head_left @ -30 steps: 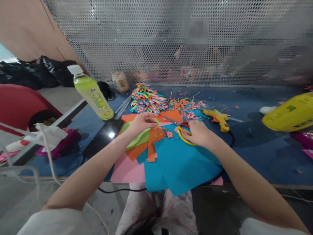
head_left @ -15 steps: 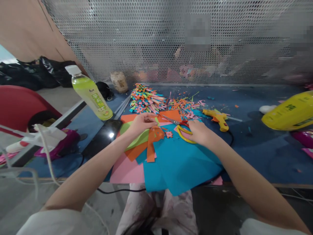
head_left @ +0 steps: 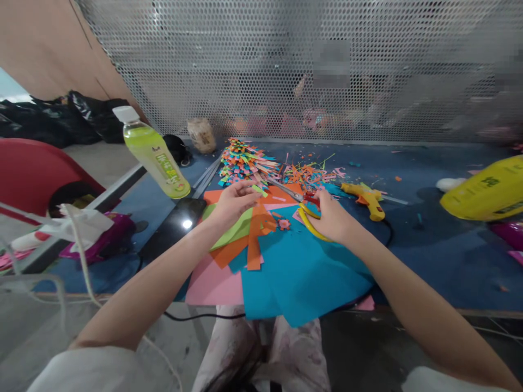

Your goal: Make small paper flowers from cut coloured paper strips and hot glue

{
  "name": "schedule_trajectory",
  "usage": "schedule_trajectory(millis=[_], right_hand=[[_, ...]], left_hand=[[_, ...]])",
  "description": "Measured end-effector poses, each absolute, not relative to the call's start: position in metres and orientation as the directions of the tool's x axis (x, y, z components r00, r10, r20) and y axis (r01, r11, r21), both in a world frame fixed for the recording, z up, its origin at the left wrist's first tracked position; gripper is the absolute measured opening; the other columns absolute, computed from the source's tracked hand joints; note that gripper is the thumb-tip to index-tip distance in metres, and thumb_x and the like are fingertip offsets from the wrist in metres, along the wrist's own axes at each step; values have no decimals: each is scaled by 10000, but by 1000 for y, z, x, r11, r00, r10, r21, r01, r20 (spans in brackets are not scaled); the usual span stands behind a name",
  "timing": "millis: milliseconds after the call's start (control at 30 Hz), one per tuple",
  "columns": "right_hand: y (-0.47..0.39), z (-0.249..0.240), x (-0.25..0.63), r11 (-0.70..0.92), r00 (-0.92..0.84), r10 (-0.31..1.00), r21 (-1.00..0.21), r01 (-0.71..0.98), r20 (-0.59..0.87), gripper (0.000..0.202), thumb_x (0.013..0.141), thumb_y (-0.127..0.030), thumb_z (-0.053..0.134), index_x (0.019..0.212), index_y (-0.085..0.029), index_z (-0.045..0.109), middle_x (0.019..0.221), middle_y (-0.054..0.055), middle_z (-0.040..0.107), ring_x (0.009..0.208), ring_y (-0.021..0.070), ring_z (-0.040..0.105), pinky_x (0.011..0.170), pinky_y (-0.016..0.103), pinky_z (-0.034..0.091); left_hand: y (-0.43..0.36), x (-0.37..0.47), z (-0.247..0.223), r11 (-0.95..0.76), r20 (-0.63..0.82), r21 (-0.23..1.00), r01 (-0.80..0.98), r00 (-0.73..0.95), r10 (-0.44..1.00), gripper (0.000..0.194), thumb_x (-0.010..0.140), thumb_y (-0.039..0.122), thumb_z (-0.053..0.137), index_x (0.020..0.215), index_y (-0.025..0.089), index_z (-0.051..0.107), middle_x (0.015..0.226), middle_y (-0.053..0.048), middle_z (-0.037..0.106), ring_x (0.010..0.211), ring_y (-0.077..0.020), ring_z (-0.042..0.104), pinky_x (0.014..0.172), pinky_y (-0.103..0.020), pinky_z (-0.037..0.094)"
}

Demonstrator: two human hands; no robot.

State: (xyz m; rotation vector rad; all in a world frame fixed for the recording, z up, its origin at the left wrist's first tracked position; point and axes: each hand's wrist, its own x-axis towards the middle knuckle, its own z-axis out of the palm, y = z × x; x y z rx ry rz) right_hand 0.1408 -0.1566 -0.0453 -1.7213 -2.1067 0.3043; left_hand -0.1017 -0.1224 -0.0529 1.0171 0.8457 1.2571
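Observation:
My left hand (head_left: 237, 202) pinches a small light-green paper strip (head_left: 260, 190) at its fingertips. In my right hand (head_left: 333, 218) is a pair of scissors (head_left: 312, 220) with yellow and red handles, its blades pointing left toward the strip. Beneath both hands lie coloured paper sheets: blue (head_left: 310, 277), pink (head_left: 214, 283), green (head_left: 232, 231) and orange (head_left: 253, 250). A small pink paper flower (head_left: 283, 224) rests on them between the hands. Just beyond, a heap of fringed multicoloured strips (head_left: 245, 166) stands beside loose paper clippings (head_left: 308, 174).
A yellow glue gun (head_left: 365, 198) lies to the right with a black cord. A green drink bottle (head_left: 157, 158) and a black phone (head_left: 174, 231) are on the left. Far right is a yellow bottle (head_left: 486, 188). A perforated metal panel (head_left: 253, 65) closes the back.
My left hand has lifted slightly and turned, so the green strip now tilts over the orange sheet. The scissors have swung upward, their blades now pointing farther up and left.

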Motion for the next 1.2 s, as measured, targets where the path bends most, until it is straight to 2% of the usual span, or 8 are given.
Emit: schedule_trajectory(millis=[67,200,433,600,800,1033,1200], right_hand=[[-159,-43,139,214,-180,977,-471,855,117,363,793,-456,550,1011,-208,400,1013,148,624,900,272,616,695,340,472],[-166,-34,134,209,-273,962,-595,776,-17,300,814,-467,511,902,-222,362,803,51,590,710,201,570,579,286,415],[-173,-25,132,199,-361,925,-662,723,-117,284,823,-466,497,853,-220,358,864,43,575,788,185,545,655,278,429],[-175,-26,132,188,-393,912,-727,661,-121,346,799,-520,527,874,-218,378,899,40,592,839,198,556,677,276,443],[-175,-26,131,203,-419,898,-719,664,-133,354,810,-539,492,914,-207,430,922,49,605,853,203,568,680,278,444],[-171,-30,135,228,-425,897,-695,682,-122,395,808,-582,471,910,-201,441,835,29,565,770,177,535,641,279,425],[-169,-34,137,238,-438,891,-697,676,-120,366,829,-555,474,904,-198,446,819,19,542,754,167,519,633,277,420]], left_hand=[[-122,-102,-52,9,44,914,-406,121,992,389,571,154,807,927,146,650,665,22,665,608,-71,633,604,-176,513],[-122,-101,-50,-14,66,879,-476,93,993,352,585,147,804,905,143,657,700,8,682,658,-84,655,606,-170,532],[-129,-97,-44,-4,61,874,-485,102,993,345,571,155,812,872,162,642,677,27,677,632,-79,651,578,-155,535],[-131,-95,-45,-8,70,883,-470,115,991,407,563,180,821,909,168,606,652,41,661,624,-79,650,576,-158,527],[-131,-95,-47,-43,101,893,-449,106,989,451,562,159,805,952,185,579,637,59,642,544,-58,604,547,-169,498],[-133,-94,-44,-37,100,892,-451,117,988,458,560,158,803,956,179,573,627,65,640,537,-57,601,542,-171,496],[-133,-94,-44,-33,97,895,-444,123,988,452,565,168,807,949,176,569,624,64,638,533,-56,597,545,-169,496]])
